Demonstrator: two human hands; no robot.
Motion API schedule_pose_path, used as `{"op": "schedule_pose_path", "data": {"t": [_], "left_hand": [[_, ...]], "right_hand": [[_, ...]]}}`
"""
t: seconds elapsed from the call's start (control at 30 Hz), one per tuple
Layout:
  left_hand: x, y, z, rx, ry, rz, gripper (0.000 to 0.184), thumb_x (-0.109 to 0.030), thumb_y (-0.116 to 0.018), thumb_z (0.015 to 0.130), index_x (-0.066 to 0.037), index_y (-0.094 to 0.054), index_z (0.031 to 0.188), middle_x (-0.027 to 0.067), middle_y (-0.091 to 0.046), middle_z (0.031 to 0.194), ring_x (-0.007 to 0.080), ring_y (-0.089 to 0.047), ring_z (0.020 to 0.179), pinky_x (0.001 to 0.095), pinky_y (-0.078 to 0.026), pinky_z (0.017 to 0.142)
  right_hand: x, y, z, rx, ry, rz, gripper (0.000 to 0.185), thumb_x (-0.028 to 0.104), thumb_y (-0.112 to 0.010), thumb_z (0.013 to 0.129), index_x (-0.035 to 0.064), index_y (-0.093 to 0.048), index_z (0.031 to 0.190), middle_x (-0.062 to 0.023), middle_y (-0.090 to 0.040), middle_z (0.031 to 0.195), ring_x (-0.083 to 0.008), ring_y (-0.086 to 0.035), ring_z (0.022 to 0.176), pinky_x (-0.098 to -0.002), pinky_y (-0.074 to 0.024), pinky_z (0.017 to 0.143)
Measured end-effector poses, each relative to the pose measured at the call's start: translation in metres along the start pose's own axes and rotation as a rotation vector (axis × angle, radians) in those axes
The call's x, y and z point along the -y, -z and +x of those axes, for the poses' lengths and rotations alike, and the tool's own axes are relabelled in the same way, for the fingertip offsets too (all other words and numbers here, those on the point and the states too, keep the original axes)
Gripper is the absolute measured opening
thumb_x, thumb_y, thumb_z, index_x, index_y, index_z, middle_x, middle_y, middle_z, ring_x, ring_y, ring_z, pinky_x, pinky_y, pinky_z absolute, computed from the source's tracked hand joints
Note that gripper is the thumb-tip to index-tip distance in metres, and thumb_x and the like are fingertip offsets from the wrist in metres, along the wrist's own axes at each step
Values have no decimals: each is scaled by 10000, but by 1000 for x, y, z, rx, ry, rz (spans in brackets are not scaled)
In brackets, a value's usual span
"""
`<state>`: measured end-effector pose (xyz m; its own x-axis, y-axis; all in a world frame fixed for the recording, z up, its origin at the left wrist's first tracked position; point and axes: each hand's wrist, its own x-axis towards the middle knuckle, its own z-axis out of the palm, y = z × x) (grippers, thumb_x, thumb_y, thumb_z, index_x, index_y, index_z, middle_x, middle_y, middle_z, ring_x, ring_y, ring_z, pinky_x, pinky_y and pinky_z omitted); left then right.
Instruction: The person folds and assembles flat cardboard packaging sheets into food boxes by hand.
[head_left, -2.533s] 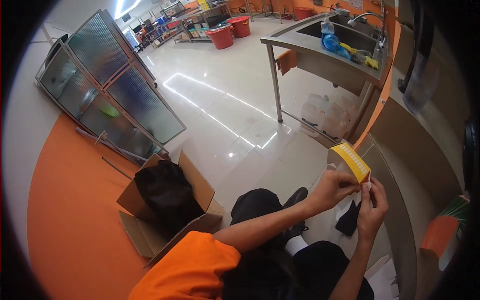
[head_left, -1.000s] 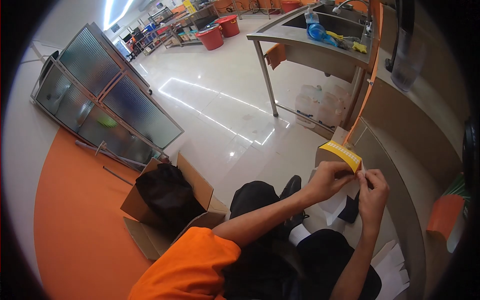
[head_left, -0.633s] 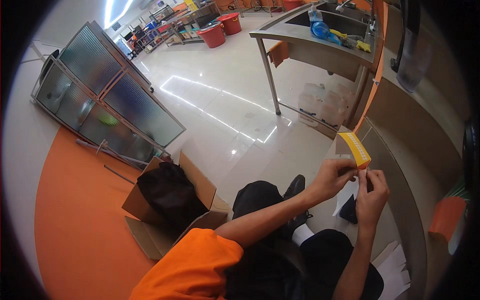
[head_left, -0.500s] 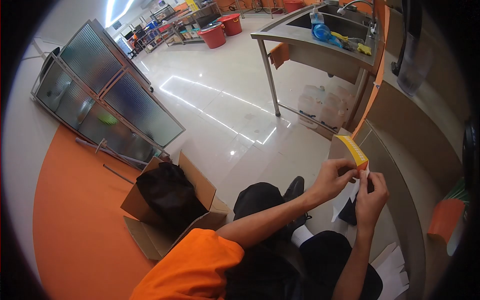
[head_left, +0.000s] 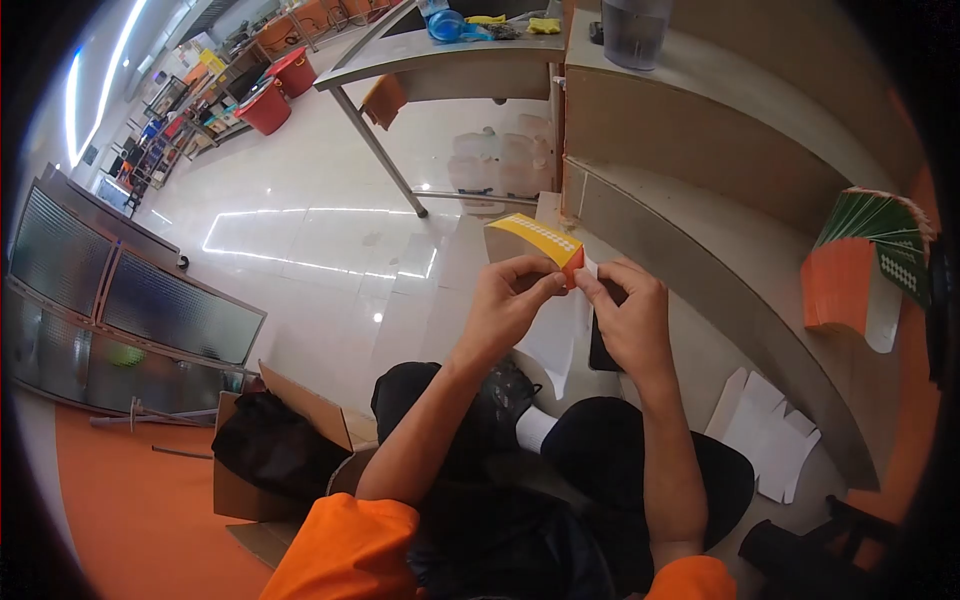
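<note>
Between both hands is a small folded carton, yellow with a white pattern on top and orange-red at its near end. My left hand pinches the carton's near left edge with thumb and fingers. On the other side, my right hand pinches the near right corner beside a white flap. Below the hands a white paper sheet lies near the floor, and a dark flat object is partly hidden behind my right hand.
An open cardboard box with a black bag stands at left. Flat white card pieces lie at right, below a stack of orange and green folded cartons. A steel sink table is ahead; a glass-panelled cabinet is left.
The view has swung to the right, so the sink and box appear further left and the carton stack shows fully. Both hands keep their pinch on the yellow carton.
</note>
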<state>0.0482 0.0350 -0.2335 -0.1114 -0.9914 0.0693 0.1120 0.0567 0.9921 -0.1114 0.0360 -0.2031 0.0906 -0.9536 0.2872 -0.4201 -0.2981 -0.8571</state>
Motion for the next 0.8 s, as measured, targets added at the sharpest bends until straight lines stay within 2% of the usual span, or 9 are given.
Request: {"op": "schedule_pose_path", "data": {"t": [0.1, 0.3, 0.5, 0.6, 0.8], "left_hand": [[-3, -3, -1, -4, -4, 87, 168, -56, -621, 848, 78, -628, 949, 107, -660, 879, 160, -638, 821, 270, -507, 779], [-2, -5, -1, 8, -16, 45, 179, -33, -608, 849, 82, -626, 985, 115, -661, 908, 152, -641, 808, 262, -518, 744], [5, -9, -4, 25, -54, 99, 218, -34, -593, 855, 85, -605, 1037, 110, -658, 921, 147, -635, 846, 267, -514, 774], [0, -7, -5, 21, -4, 124, 246, -42, -597, 852, 91, -585, 1059, 110, -655, 908, 142, -634, 854, 264, -508, 780], [6, -4, 1, 10, -32, -111, 222, -41, -559, 877, 82, -578, 1062, 132, -637, 966, 181, -638, 865, 289, -532, 809]], "right_hand": [[-6, 0, 1, 10, 5, 18, 136, 75, -650, 794, -58, -635, 813, -144, -615, 762, -225, -611, 625, -301, -462, 588], [-9, 0, 2, 11, 64, -20, 145, 94, -647, 796, -51, -639, 803, -150, -607, 737, -254, -600, 620, -316, -457, 585], [-7, 1, -1, 16, 72, -136, 136, 77, -630, 782, -59, -626, 781, -155, -548, 655, -302, -546, 587, -365, -418, 580], [1, -6, -3, -28, 139, -119, 144, 71, -620, 792, -71, -624, 818, -163, -571, 672, -284, -564, 597, -356, -427, 589], [17, -7, -7, -76, -102, -12, 133, 43, -609, 803, -75, -625, 861, -168, -624, 724, -245, -597, 634, -337, -448, 635]]}}
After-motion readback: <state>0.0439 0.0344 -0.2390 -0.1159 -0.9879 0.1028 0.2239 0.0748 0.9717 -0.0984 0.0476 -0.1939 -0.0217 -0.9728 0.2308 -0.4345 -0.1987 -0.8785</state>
